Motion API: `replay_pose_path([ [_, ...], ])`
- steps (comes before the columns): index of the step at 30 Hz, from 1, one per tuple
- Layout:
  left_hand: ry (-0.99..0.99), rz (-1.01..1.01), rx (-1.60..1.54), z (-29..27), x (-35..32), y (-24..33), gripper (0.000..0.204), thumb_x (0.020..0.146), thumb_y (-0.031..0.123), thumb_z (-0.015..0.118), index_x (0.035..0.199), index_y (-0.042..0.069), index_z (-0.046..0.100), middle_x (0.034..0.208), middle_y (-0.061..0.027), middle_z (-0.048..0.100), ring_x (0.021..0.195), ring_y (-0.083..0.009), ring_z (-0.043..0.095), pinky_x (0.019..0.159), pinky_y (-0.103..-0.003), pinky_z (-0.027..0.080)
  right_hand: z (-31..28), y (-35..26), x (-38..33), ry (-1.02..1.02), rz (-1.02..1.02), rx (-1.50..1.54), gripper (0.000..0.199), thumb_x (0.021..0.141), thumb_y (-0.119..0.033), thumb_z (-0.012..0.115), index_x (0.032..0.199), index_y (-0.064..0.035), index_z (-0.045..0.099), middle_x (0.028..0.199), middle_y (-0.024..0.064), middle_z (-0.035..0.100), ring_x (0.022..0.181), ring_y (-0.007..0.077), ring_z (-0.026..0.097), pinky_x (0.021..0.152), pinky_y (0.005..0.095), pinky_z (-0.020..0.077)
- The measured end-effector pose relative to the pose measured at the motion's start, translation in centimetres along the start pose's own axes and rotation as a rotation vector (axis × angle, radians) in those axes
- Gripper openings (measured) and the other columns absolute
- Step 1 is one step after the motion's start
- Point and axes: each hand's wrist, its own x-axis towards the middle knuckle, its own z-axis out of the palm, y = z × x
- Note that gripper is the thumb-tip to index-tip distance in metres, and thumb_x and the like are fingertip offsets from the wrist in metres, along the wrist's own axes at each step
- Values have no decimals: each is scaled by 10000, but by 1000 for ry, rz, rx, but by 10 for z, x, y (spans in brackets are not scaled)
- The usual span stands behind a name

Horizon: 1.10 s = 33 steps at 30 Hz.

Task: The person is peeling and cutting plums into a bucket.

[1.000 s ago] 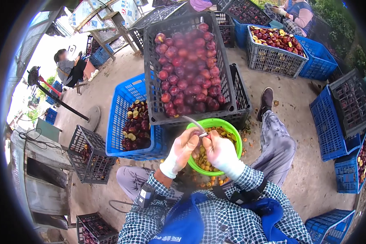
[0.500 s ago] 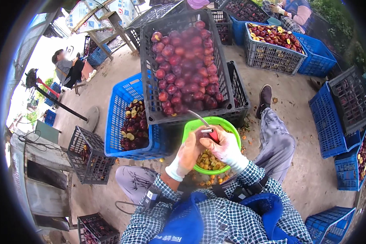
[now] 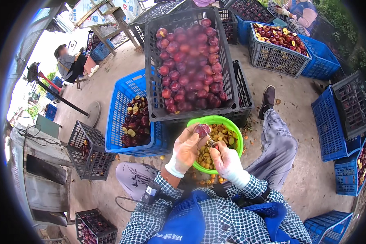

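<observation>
A dark red plum (image 3: 201,129) sits in the fingers of my left hand (image 3: 183,153), which is gloved and closed around it. My right hand (image 3: 228,163), also gloved, grips a small knife (image 3: 211,141) by its mostly hidden handle. The thin blade reaches up to the plum's near side; how deep it goes I cannot tell. Both hands are over a bright green basin (image 3: 240,143) with yellowish fruit pieces (image 3: 228,136) in it. Just beyond stands a black crate (image 3: 150,95) full of whole plums (image 3: 191,77).
Left of the black crate, a blue crate (image 3: 112,130) holds cut plums. A grey crate (image 3: 278,63) of cut plums stands far right, near a seated person (image 3: 301,16). Another person (image 3: 71,65) sits far left. Blue crates (image 3: 327,118) line the right side. A metal stand (image 3: 63,97) rises at left.
The hands have drawn apart slightly. The knife's blade, pointing up and away before, now meets the plum. The plum, mostly covered earlier, shows in the left fingers.
</observation>
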Motion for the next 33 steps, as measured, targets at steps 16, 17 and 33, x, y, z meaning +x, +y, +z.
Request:
replay_pose_path([
  [16, 15, 88, 135, 19, -4, -16, 492, 1138, 179, 684, 1560, -21, 528, 1503, -159, 660, 1413, -284, 633, 1222, -421, 513, 24, 17, 6, 66, 24, -15, 244, 1104, -214, 668, 1214, 4, 675, 779, 254, 705, 732, 483, 739, 629, 513, 566],
  [17, 4, 93, 156, 20, -4, -15, 491, 1143, 195, 680, 1559, -19, 531, 1497, -159, 665, 1406, -280, 637, 1216, -419, 514, 24, 18, 5, 61, 19, -31, 260, 1102, -220, 669, 1236, 3, 674, 782, 254, 709, 733, 483, 740, 628, 515, 566],
  [33, -111, -4, 327, 18, 4, 0, 643, 1119, 474, 709, 1521, -6, 565, 1407, -154, 719, 1252, -235, 691, 1135, -384, 538, 16, 24, 5, 25, -53, -150, 306, 1102, -246, 658, 1301, -15, 638, 799, 236, 720, 719, 487, 731, 629, 530, 579],
])
